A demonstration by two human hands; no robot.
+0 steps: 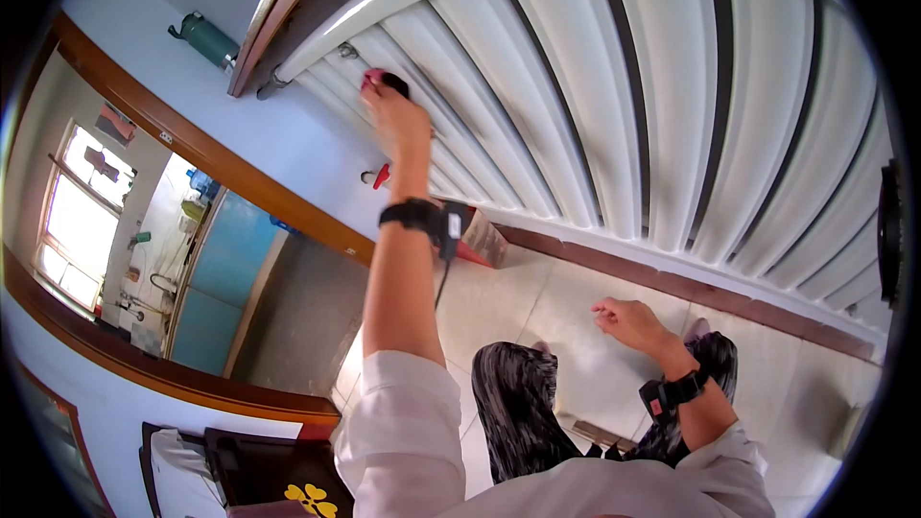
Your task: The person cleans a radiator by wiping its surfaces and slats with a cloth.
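Note:
My left hand (398,120) reaches up to the white radiator (566,86), at the end near the doorway. Its fingers are closed on a small pink-and-black item (394,85), pressed against the radiator's slats near the top. Whether this is a cloth or a pad, I cannot make out. Lower down, my right hand (635,324) hangs above the floor in front of my knees, its fingers curled with nothing visible in them. Both wrists wear black straps.
A red valve handle (381,176) and a red box (477,238) are by the radiator's lower left end. Above it runs a wooden shelf (278,14), with a green bottle (206,39) beside it. A doorway (206,326) opens to a kitchen; a dark chair-like item (264,465) stands lower left.

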